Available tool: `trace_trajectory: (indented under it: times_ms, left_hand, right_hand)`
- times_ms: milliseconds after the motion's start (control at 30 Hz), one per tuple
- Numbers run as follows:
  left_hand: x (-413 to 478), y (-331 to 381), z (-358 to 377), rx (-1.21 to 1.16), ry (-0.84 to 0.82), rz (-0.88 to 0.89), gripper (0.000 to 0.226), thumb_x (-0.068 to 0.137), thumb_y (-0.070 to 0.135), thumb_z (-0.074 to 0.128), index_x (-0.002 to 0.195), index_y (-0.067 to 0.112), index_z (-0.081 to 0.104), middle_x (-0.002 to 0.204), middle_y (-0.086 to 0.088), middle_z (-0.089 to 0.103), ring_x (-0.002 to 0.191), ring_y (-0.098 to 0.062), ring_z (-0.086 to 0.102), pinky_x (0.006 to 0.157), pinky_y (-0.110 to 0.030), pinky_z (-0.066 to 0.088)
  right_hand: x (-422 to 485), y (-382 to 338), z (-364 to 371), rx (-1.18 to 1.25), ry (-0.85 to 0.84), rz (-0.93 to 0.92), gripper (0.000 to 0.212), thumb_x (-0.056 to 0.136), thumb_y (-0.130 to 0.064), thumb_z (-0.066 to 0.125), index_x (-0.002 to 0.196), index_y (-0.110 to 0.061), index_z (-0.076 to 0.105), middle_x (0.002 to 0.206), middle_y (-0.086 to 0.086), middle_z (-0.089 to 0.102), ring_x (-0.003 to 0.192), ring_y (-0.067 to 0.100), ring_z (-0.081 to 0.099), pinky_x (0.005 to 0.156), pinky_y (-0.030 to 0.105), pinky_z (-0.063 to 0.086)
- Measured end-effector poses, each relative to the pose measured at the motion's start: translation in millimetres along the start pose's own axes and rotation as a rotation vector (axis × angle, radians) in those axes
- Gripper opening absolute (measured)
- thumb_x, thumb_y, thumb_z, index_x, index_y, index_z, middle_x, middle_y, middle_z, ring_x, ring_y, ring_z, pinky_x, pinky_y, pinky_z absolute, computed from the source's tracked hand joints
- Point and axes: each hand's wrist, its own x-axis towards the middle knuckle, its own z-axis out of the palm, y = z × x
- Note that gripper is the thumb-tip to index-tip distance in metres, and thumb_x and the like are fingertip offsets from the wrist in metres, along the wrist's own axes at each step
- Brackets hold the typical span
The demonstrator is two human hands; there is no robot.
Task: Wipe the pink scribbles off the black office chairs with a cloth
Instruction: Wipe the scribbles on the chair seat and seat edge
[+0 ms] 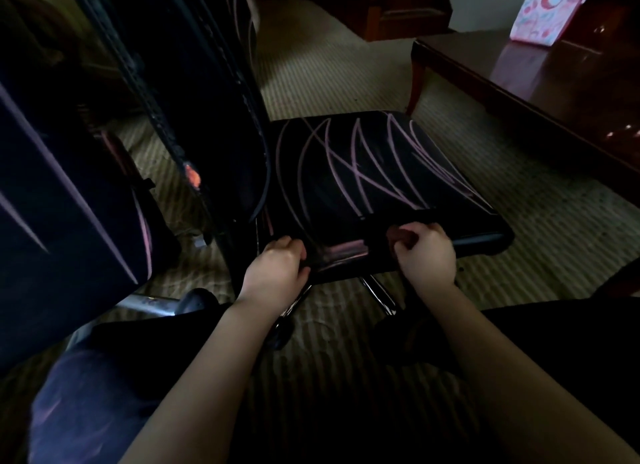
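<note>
A black chair seat sat low in the middle of the view, its top crossed by long pink scribbles. The backrest rose at its left. Both hands held the seat's near edge. The left hand had its fingers curled round the rim near the backrest, and the right hand gripped the rim further right.

The seat looked padded, with a smooth, slightly glossy skin, so it would likely give under pressure. On its wheeled base the chair would probably roll or swivel, so the rim seemed the sound place to steady it.

A second chair, also marked pink, stood close at the left. Dark blue fabric with pinkish smears lay at lower left, possibly the cloth, though this could not be told. A dark table stood at the right. No container was in view.
</note>
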Motion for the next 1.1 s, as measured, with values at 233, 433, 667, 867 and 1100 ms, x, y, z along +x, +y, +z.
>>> trace_trajectory:
  times_ms: [233, 433, 667, 867, 1100]
  left_hand:
    - [-4, -2, 0, 0.078, -0.069, -0.035, 0.028, 0.09, 0.03, 0.059, 0.112, 0.014, 0.051, 0.116, -0.002, 0.051, 0.108, -0.021, 0.052, 0.08, -0.032, 0.048]
    - [-6, -8, -1, 0.074, -0.041, -0.034, 0.029, 0.089, 0.03, 0.06, 0.112, 0.012, 0.052, 0.116, -0.004, 0.052, 0.107, -0.023, 0.054, 0.08, -0.033, 0.048]
    - [-9, -9, 4, 0.082, -0.045, -0.016, 0.032, 0.09, 0.03, 0.059, 0.115, 0.013, 0.051, 0.117, -0.004, 0.052, 0.107, -0.023, 0.055, 0.08, -0.033, 0.05]
    - [-6, -7, 0, 0.055, -0.011, -0.015, 0.037, 0.091, 0.029, 0.058, 0.123, 0.014, 0.051, 0.122, -0.003, 0.051, 0.112, -0.022, 0.053, 0.087, -0.034, 0.05]
    - [-13, -15, 1, 0.011, -0.002, -0.026, 0.042, 0.089, 0.029, 0.061, 0.127, 0.016, 0.049, 0.12, -0.002, 0.055, 0.11, -0.02, 0.056, 0.087, -0.036, 0.05]
  right_hand:
    - [-24, -37, 16, -0.022, -0.181, -0.274, 0.029, 0.078, -0.021, 0.068, 0.108, -0.019, 0.069, 0.102, 0.01, 0.06, 0.092, 0.032, 0.06, 0.081, 0.035, 0.047]
    - [-15, 5, 0, -0.006, 0.01, 0.016, 0.032, 0.081, -0.017, 0.068, 0.112, -0.014, 0.067, 0.106, 0.014, 0.058, 0.093, 0.037, 0.059, 0.08, 0.04, 0.052]
    - [-29, -20, 13, -0.004, -0.112, -0.163, 0.034, 0.08, -0.022, 0.068, 0.114, -0.02, 0.067, 0.107, 0.009, 0.059, 0.095, 0.03, 0.06, 0.081, 0.036, 0.05]
    - [-17, 2, -2, 0.033, 0.019, 0.087, 0.033, 0.081, -0.019, 0.068, 0.113, -0.015, 0.067, 0.104, 0.016, 0.06, 0.091, 0.037, 0.06, 0.079, 0.037, 0.049]
    - [-57, -50, 29, 0.065, -0.146, -0.237, 0.038, 0.08, -0.021, 0.068, 0.118, -0.02, 0.065, 0.111, 0.009, 0.059, 0.101, 0.029, 0.057, 0.084, 0.035, 0.048]
